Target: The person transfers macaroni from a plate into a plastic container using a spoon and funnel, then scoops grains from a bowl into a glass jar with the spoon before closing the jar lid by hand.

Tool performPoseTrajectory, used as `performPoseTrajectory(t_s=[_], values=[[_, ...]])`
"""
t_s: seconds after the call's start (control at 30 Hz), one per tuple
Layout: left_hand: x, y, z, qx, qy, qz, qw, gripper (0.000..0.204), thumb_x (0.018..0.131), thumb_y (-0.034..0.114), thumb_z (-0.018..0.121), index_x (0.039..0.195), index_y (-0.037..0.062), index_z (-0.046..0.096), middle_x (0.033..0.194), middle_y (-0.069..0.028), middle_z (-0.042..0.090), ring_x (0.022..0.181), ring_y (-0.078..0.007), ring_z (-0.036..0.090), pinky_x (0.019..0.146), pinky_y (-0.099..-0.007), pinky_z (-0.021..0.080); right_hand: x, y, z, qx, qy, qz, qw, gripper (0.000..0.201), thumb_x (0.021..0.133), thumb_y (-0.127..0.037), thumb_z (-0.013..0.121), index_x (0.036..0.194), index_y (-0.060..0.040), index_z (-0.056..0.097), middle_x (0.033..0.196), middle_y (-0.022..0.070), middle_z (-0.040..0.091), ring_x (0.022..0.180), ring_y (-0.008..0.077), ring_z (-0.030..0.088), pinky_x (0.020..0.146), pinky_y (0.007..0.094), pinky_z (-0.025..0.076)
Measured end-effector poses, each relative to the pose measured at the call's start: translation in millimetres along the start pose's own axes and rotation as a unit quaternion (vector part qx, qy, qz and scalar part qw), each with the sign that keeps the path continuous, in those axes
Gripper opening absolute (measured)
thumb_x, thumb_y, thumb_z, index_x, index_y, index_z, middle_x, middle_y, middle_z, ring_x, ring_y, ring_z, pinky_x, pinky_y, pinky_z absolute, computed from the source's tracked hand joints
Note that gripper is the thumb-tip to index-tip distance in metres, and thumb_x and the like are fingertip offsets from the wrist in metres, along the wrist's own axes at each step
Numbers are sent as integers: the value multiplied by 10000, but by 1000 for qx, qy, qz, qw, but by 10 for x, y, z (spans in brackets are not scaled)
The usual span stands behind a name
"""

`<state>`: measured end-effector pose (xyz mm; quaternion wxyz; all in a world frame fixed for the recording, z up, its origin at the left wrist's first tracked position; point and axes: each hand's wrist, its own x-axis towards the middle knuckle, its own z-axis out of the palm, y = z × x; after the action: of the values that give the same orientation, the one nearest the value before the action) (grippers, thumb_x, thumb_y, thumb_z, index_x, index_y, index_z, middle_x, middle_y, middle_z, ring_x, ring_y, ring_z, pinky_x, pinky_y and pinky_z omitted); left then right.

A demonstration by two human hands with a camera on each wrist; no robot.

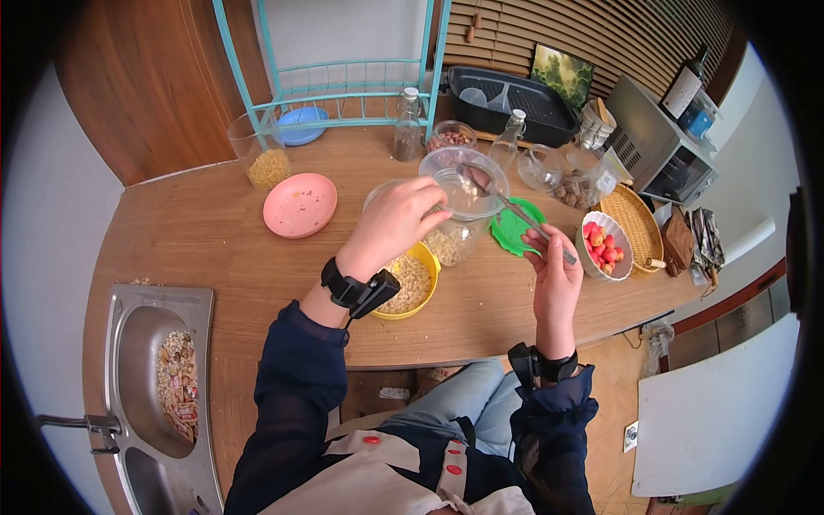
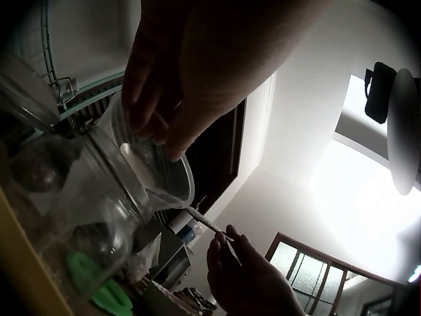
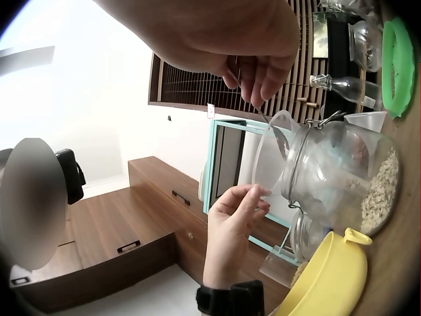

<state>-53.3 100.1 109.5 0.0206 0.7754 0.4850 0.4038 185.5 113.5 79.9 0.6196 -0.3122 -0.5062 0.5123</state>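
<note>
My left hand (image 1: 390,221) holds the rim of a wide, clear, funnel-shaped plastic piece (image 3: 266,161) at the mouth of a glass clip-top jar (image 3: 329,164). Pale flakes like oats (image 3: 381,194) lie at the jar's bottom. In my right hand (image 1: 556,270) the fingers and thumb pinch the handle of a metal spoon (image 1: 524,216). The spoon's bowl is inside the clear plastic piece, where a few pale bits show in the head view. Just nearer to me than the jar stands a yellow bowl (image 3: 335,276) of similar flakes, below my left wrist.
A green dish (image 1: 515,227) lies right of the jar, with a white bowl (image 1: 625,257) of red fruit beyond it. To the left are a pink plate (image 1: 300,206) and a steel sink (image 1: 202,313) with scraps. Behind stand glass bottles (image 1: 407,129) and a teal rack (image 1: 356,123).
</note>
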Motion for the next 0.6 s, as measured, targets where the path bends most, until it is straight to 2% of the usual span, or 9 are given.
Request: performPoseTrajectory(t_s=[0.1, 0.17, 0.2, 0.23, 0.3, 0.33, 0.4, 0.47, 0.6], values=[[-7, -15, 6, 2, -6, -11, 1000, 169, 770, 133, 629, 837, -7, 563, 846, -97, 559, 704, -217, 598, 620, -309, 457, -44, -18, 30, -35, 1, -11, 999, 254, 929, -169, 449, 1052, 21, 563, 969, 112, 616, 896, 162, 588, 750, 263, 479], [-2, -5, 9, 1, -14, -23, 1000, 177, 763, 130, 638, 859, -3, 569, 878, -91, 560, 712, -208, 594, 620, -304, 458, -104, -24, 45, -161, -8, -121, 979, 208, 911, -110, 462, 1018, 29, 575, 952, 120, 621, 876, 184, 592, 747, 266, 472], [1, 17, 10, -20, 38, 1, 999, 193, 756, 127, 647, 886, 4, 573, 915, -80, 548, 708, -184, 579, 614, -288, 455, -146, -71, 52, -160, -11, -118, 980, 208, 911, -110, 462, 1018, 29, 575, 952, 120, 621, 876, 184, 592, 747, 266, 472], [-16, 41, -11, -39, 91, 23, 995, 214, 749, 124, 656, 913, 10, 577, 951, -69, 536, 704, -160, 563, 608, -272, 452, -200, -155, 71, -225, -21, -202, 953, 189, 899, -85, 467, 1005, 27, 575, 938, 131, 621, 874, 210, 593, 751, 278, 470], [-49, 123, -225, -72, 95, -25, 993, 230, 747, 122, 661, 931, 13, 575, 986, -60, 518, 698, -138, 541, 601, -256, 443, -317, -302, 65, -333, -43, -352, 874, 159, 868, -62, 485, 967, 8, 586, 900, 161, 616, 875, 286, 594, 755, 328, 473], [-71, 153, -352, -110, 97, -66, 987, 247, 744, 120, 666, 949, 16, 574, 1021, -51, 500, 692, -116, 520, 594, -240, 435, -366, -375, 67, -331, -51, -349, 875, 159, 868, -62, 485, 967, 8, 586, 900, 161, 616, 875, 286, 594, 755, 328, 473], [-195, 114, -589, -76, 113, -95, 986, 216, 758, 129, 658, 920, 9, 577, 920, -40, 528, 648, -104, 500, 585, -222, 419, -465, -470, 66, -349, -141, -447, 811, 194, 901, -107, 428, 944, 28, 560, 881, 173, 608, 816, 270, 596, 739, 360, 470], [-369, 54, -817, -3, 30, -208, 978, 187, 780, 151, 641, 894, 13, 588, 800, -29, 553, 634, -99, 499, 577, -226, 417, -570, -368, 59, -335, -166, -436, 819, 212, 898, -162, 450, 893, 19, 560, 890, 174, 614, 815, 293, 598, 727, 384, 468], [-829, -300, -766, -33, -97, -287, 953, 185, 799, 173, 622, 884, 10, 600, 713, -28, 566, 637, -93, 515, 578, -226, 425, -634, 64, 146, -355, -272, -339, 828, 138, 804, -91, 559, 908, -8, 596, 911, 140, 613, 841, 299, 592, 728, 371, 476]])
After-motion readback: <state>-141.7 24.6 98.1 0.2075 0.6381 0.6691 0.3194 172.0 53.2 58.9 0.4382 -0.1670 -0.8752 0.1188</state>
